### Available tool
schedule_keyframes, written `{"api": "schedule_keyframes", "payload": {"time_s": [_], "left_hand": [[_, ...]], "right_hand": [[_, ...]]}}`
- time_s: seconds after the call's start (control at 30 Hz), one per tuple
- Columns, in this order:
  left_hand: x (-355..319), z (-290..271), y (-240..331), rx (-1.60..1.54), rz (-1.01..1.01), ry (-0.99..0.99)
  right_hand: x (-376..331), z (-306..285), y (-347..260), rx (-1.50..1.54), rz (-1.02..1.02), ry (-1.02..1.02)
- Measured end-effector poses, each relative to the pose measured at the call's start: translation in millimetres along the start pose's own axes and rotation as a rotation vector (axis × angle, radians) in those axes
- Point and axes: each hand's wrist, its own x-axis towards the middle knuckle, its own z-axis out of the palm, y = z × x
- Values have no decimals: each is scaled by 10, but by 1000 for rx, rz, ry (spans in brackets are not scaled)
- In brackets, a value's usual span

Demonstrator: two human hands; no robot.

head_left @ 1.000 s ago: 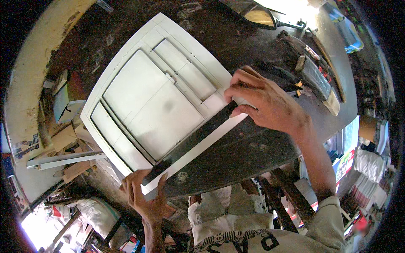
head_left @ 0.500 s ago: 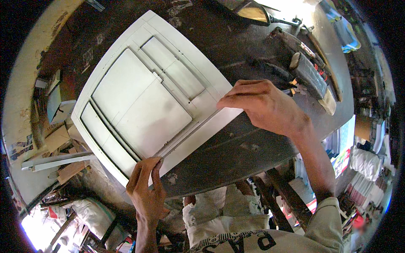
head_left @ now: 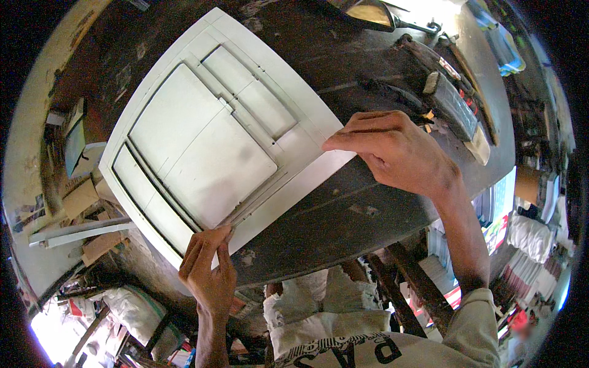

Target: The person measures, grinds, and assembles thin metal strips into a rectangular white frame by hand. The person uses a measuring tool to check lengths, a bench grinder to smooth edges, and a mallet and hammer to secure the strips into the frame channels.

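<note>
1. A white panelled door [head_left: 215, 141] lies flat on a dark worktable [head_left: 368, 208], its near-left corner hanging past the table edge.
2. The left hand [head_left: 208, 270] pinches the near end of a white strip [head_left: 288, 190] lying along the door's near-right edge, fingers closed on it.
3. The right hand [head_left: 399, 153] presses its fingertips on the strip's far end, bent but not wrapped round it.
4. Far right on the table lies a hand plane [head_left: 454, 110] among dark tools; no open container shows its contents.
</note>
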Motion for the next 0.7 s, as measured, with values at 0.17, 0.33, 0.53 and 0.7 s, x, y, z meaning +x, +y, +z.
{"api": "schedule_keyframes", "payload": {"time_s": [0.17, 0.33, 0.53, 0.7], "left_hand": [[9, -33, -47, -41, 38, -25], [25, -134, -112, -74, 58, -50], [-13, -133, -128, -81, 54, -74], [-11, -166, -112, -67, 44, -95]], "right_hand": [[-125, 186, -291, 155, 289, 389], [-657, 351, -937, 60, 691, 169], [-668, 710, -1138, -1, 817, 420], [-689, 705, -1091, 205, 824, 394]]}}
